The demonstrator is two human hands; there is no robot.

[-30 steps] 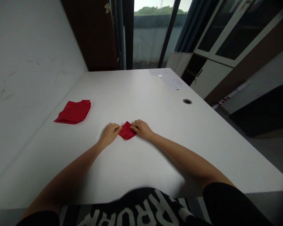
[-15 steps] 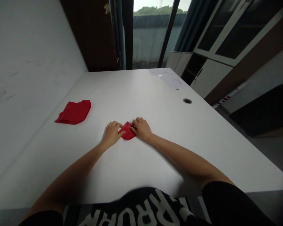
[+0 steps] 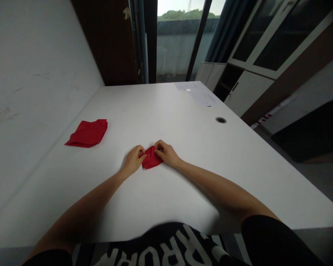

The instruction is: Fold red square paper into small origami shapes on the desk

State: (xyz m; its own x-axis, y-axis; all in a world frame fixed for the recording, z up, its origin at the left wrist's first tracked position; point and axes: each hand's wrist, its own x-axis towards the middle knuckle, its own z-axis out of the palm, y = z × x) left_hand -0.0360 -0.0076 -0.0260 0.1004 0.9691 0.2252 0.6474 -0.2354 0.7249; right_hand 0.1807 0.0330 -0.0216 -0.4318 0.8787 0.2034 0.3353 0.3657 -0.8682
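Note:
A small folded piece of red paper (image 3: 152, 159) lies on the white table in front of me, with fold lines across its upper face. My left hand (image 3: 133, 159) pinches its left edge between thumb and fingers. At its upper right, my right hand (image 3: 166, 152) has thumb and fingertips closed on the edge near the top. The fingers hide parts of both sides of the paper. Farther left, apart from both hands, rests a larger stack of red paper sheets (image 3: 88, 133) with uneven edges.
The white table (image 3: 161, 111) meets a wall (image 3: 41, 74) on the left. Printed sheets (image 3: 197, 92) lie at its far right corner. A round cable hole (image 3: 221, 120) sits near the right edge. White cabinets (image 3: 248, 90) stand beyond, right of a window.
The small folded paper has turned slightly and its top corner now sits under my right fingers. Both hands have shifted their grip a little; the red stack stays put.

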